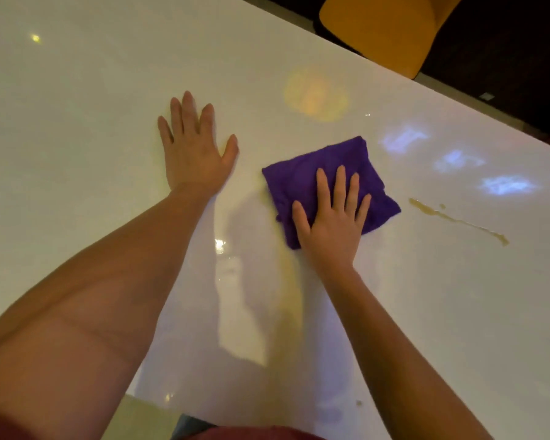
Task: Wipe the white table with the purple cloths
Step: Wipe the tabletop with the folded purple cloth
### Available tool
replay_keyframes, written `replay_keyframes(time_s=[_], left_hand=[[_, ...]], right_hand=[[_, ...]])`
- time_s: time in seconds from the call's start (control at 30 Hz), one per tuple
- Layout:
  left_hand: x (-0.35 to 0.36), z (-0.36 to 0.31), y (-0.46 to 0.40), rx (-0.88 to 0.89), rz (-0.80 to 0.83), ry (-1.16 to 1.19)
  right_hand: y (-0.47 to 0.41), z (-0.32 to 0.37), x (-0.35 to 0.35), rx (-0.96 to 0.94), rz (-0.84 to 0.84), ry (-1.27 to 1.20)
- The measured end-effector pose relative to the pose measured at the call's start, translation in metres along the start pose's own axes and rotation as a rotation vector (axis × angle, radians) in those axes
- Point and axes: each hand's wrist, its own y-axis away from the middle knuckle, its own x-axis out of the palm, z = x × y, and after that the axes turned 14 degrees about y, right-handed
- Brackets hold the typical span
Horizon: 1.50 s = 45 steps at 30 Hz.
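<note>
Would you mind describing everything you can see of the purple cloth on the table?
The purple cloth is a deep violet, soft-looking fabric, folded into a rough, slightly rumpled square with uneven edges. It lies flat on the glossy white table, turned at an angle to the table's edge. The right hand presses on its near half, palm down with fingers spread, covering part of it. The left hand rests flat on the table apart from it. A brownish spill streak lies to its right, not touching it.
</note>
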Motion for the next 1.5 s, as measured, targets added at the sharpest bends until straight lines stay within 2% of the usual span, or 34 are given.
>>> replay_keyframes(time_s=[0.1,0.2,0.3,0.5,0.63,0.73,0.87,0.97,1.03,1.13,1.27,1.5], left_hand=[[0.001,-0.002,0.002,0.037,-0.031,0.022],[0.001,0.000,0.003,0.052,-0.029,0.031],[0.004,-0.001,0.004,0.064,-0.054,0.031],[-0.002,-0.007,0.013,0.141,-0.167,0.006],[-0.007,-0.026,0.025,0.153,-0.179,-0.015],[0.000,-0.065,0.037,0.201,-0.136,-0.006],[0.028,-0.149,0.060,0.178,-0.122,0.152],[0.055,-0.210,0.072,0.040,-0.029,0.226],[0.073,-0.235,0.077,-0.102,0.012,0.192],[0.093,-0.246,0.086,-0.136,0.027,0.027],[0.097,-0.249,0.085,-0.143,0.011,-0.025],[0.100,-0.250,0.083,-0.157,-0.008,-0.029]], right_hand=[[0.095,-0.019,0.001,0.015,0.039,-0.004],[0.126,-0.031,-0.002,-0.015,0.092,0.011],[0.087,-0.027,-0.006,-0.007,0.110,0.011],[-0.068,-0.031,-0.017,0.154,0.120,-0.051],[-0.105,-0.058,-0.013,0.071,0.097,0.016],[-0.073,-0.084,-0.006,-0.048,0.090,0.055],[0.030,-0.135,0.005,-0.122,0.021,0.028],[0.105,-0.182,0.014,-0.154,0.036,0.045],[0.114,-0.211,0.016,-0.155,0.049,0.055],[0.076,-0.235,0.017,-0.128,-0.005,0.031],[-0.004,-0.247,0.014,-0.107,-0.039,0.005],[-0.131,-0.278,-0.005,-0.123,0.072,-0.026]])
